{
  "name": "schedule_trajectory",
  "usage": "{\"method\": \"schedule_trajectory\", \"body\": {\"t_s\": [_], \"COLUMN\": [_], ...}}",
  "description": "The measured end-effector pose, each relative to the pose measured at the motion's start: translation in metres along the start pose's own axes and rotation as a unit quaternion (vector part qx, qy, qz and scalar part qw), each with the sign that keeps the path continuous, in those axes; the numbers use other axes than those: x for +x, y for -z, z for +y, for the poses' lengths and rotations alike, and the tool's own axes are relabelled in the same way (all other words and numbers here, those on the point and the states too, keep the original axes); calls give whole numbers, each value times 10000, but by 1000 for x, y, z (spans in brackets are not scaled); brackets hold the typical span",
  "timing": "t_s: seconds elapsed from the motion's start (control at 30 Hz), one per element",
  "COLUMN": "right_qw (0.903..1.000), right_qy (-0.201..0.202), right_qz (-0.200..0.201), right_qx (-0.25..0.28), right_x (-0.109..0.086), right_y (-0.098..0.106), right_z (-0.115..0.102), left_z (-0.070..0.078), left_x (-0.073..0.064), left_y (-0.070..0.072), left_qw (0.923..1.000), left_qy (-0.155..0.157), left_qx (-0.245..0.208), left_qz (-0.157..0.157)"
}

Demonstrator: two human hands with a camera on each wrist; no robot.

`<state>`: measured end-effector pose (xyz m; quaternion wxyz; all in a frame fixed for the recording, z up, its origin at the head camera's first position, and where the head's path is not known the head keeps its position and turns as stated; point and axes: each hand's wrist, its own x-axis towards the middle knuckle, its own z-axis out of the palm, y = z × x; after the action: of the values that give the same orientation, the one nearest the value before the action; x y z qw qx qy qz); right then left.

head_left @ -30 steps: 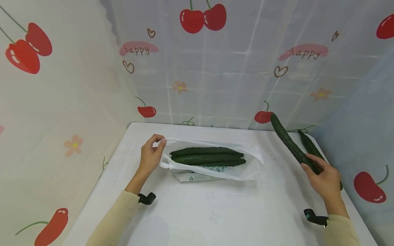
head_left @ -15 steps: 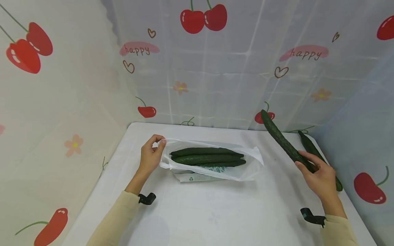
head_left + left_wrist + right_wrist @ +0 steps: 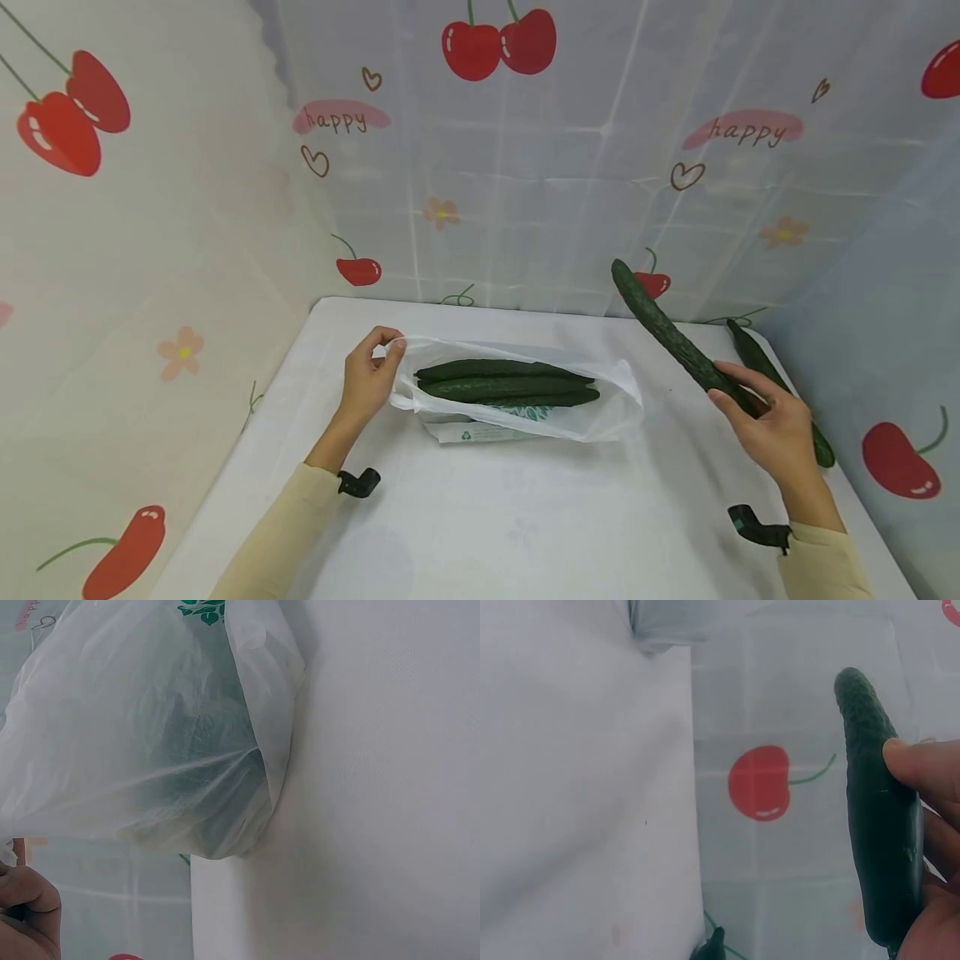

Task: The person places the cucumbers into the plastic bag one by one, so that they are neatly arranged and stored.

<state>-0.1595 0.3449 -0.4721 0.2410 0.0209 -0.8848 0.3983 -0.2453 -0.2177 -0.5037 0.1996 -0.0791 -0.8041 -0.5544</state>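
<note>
My left hand (image 3: 368, 379) pinches the left edge of a white plastic bag (image 3: 622, 392), keeping its mouth spread open. Several dark green cucumbers (image 3: 502, 388) lie side by side within the bag. In my right hand (image 3: 776, 429) is another long cucumber (image 3: 667, 333), gripped near its lower end and raised above the table, its far tip pointing up and left. The right wrist view shows thumb and fingers around that cucumber (image 3: 881, 825). In the left wrist view the bag (image 3: 97, 750) hangs from my fingers, and the cucumbers inside are only dimly visible through it.
One more cucumber (image 3: 757, 357) lies along the table's right edge, partly hidden behind my right hand. A white table (image 3: 480, 517) spans the space under both hands. Curtains with cherry prints (image 3: 517, 167) stand close at the back and both sides.
My right hand has moved a little to the left with its cucumber, exposing more of the one at the table's right edge. My left hand and the bag have stayed in place.
</note>
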Motion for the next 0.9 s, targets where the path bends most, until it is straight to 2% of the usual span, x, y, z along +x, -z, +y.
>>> {"method": "schedule_trajectory", "body": {"t_s": [0.4,0.7,0.9], "right_qw": [9996,9956,9895], "right_qy": [170,738,1221], "right_qz": [-136,-270,-476], "right_qx": [174,513,615], "right_x": [5,3,4], "right_y": [-3,-2,-1], "right_z": [-18,-37,-54], "left_z": [1,1,2], "left_x": [-2,-2,-2], "left_y": [1,1,1], "left_qw": [9999,9999,10000], "left_qy": [67,45,41], "left_qx": [98,52,31], "left_qz": [-36,-77,-76]}}
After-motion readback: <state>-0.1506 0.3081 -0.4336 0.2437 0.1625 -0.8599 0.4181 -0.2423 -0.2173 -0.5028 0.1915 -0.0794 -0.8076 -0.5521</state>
